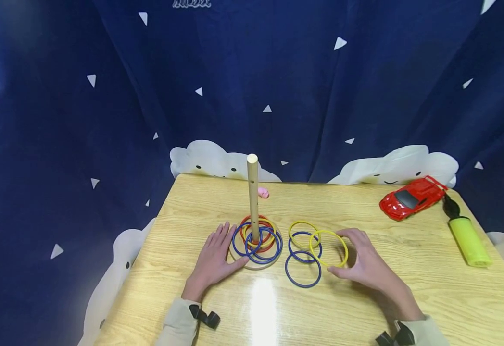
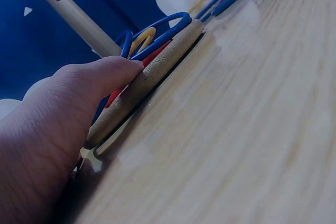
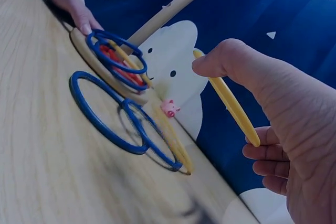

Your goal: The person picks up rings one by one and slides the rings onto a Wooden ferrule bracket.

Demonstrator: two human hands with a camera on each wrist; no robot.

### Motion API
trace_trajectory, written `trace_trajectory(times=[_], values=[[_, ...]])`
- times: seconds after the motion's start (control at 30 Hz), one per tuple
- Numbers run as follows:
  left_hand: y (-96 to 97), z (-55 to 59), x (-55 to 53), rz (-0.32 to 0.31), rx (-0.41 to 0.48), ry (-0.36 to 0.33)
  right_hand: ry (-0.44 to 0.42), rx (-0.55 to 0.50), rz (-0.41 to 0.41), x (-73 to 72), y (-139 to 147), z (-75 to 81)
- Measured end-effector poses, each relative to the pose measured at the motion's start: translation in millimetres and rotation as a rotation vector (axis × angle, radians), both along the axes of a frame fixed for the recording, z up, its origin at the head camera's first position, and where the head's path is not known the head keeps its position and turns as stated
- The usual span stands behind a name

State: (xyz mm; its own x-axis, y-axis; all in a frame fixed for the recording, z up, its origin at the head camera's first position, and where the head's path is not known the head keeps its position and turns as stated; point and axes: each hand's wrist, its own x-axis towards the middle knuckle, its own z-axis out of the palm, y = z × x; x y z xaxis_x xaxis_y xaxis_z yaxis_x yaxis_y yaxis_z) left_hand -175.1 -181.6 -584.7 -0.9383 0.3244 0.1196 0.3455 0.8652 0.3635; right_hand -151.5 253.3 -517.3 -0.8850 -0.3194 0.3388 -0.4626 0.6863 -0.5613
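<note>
A wooden peg [image 1: 253, 197] stands upright on a round wooden base [image 1: 254, 265]. Red, yellow and blue rings [image 1: 269, 258] lie around its foot. My left hand [image 1: 214, 262] rests along the left side of the base, fingers straight, thumb [image 2: 113, 74] touching the base's edge. To the right, my right hand [image 1: 366, 262] pinches a yellow ring [image 3: 231, 103] between thumb and fingers, lifted off the table. Between the hands, two blue rings [image 1: 303, 287] overlap on the table, and another yellow ring [image 1: 293, 224] lies against the farther one.
Behind the peg is a small pink pig figure [image 1: 263, 192]. A red toy car [image 1: 412, 198] sits at the back right, beside a yellow-green pump [image 1: 470, 241] with a black end. A dark blue curtain [image 1: 278, 72] hangs behind the wooden table [image 1: 330, 315].
</note>
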Motion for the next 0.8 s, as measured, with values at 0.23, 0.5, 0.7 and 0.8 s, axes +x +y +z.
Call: trace_trajectory(times=[0.23,0.5,0.7,0.8], values=[[0.8,2.7,-0.2,-0.005,0.006,0.009,0.017,-0.001,0.003,-4.1,-1,19.9],[1.1,2.8,0.3,-0.005,0.010,0.011,0.069,0.005,0.020,-13.1,-3,39.5],[1.1,3.0,0.6,-0.002,0.009,0.012,0.115,0.012,0.038,-22.2,-6,55.3],[1.1,3.2,0.6,-0.003,0.015,0.014,0.148,0.010,0.069,-28.4,-10,64.8]])
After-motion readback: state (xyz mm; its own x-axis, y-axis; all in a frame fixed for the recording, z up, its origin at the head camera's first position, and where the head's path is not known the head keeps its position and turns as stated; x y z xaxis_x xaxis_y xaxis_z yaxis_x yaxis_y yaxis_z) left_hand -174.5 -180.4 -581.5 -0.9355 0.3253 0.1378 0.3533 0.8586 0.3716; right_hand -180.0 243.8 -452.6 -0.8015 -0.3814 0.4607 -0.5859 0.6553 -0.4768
